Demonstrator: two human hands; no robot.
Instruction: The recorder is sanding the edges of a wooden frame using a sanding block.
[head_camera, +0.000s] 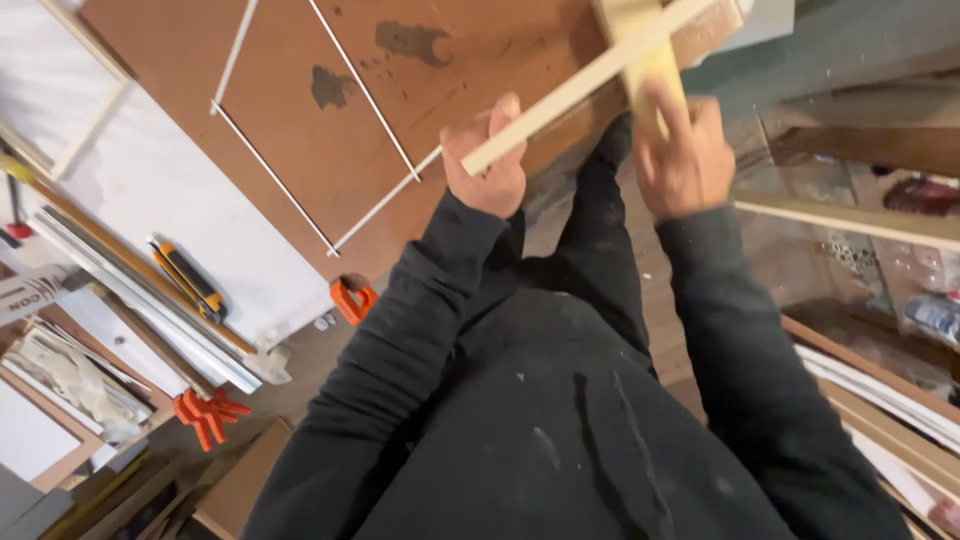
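My left hand (487, 160) grips the near end of a long pale wooden strip (590, 82) that runs up and to the right. At the top of the view the strip crosses a short pale wooden block (655, 70). My right hand (682, 152) presses on that block with fingers extended along it. Both arms wear black sleeves. Beneath the strip lies a large brown board (330, 60) with thin white lines and dark stains.
Left of the board is a white panel (150, 190) with an orange and black utility knife (187, 277). Orange clamps (208, 412) and another orange clamp (352, 298) lie near stacked boards. Wooden slats and clutter (880, 300) fill the right side.
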